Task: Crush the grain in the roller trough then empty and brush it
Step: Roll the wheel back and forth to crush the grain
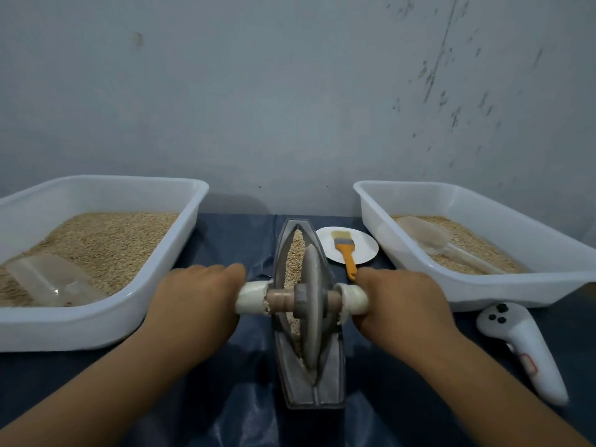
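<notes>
My left hand (196, 304) is wrapped round the white-taped left handle (253, 298) of the roller axle, and my right hand (400, 304) is curled the same way round the right handle (353, 300), so both grips are full and hold the axle level across the trough. Between my fists the grey stone wheel (311, 304) stands on edge in the boat-shaped roller trough (314, 387), about midway along it, with grain (295, 256) lying in the groove beside and beyond the wheel. I judge this to be the crushing step: the kernels ahead look mostly whole, so the next move calls for even downward pressure from both hands and a straight push and pull along the groove, keeping the wheel from tipping and spilling grain over the rim. The orange-handled brush (346, 253) lies on a white plate (364, 253) just behind the trough, untouched. White tubs of grain sit on either side, the left tub (106, 321) and the right tub (483, 293), each with a clear scoop.
</notes>
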Motion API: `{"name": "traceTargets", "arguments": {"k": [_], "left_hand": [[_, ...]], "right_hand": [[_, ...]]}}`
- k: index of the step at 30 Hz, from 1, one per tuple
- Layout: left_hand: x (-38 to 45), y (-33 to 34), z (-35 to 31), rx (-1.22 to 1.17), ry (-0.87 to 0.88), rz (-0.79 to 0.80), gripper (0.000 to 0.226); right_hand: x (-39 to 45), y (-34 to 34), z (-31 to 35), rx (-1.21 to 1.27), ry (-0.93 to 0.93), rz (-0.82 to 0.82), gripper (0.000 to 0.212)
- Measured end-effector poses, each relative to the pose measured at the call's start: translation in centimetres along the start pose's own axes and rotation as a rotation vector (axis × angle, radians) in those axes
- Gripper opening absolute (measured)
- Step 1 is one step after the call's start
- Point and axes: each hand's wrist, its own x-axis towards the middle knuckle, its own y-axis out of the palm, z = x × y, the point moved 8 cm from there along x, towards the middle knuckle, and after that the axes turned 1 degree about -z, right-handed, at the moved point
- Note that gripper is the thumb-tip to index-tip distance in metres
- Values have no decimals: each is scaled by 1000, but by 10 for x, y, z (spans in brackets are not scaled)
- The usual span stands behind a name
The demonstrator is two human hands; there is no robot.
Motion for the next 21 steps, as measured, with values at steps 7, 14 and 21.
{"name": "traceTargets", "arguments": {"k": [7, 14, 21], "left_hand": [[15, 24, 10, 10, -16, 7, 35], [78, 75, 45, -30, -205, 194, 11], [84, 76, 44, 46, -202, 132, 13]], "right_hand": [[19, 12, 0, 25, 8, 33, 21], [116, 39, -5, -39, 1, -16, 22], [121, 46, -8, -79, -6, -127, 23]]}}
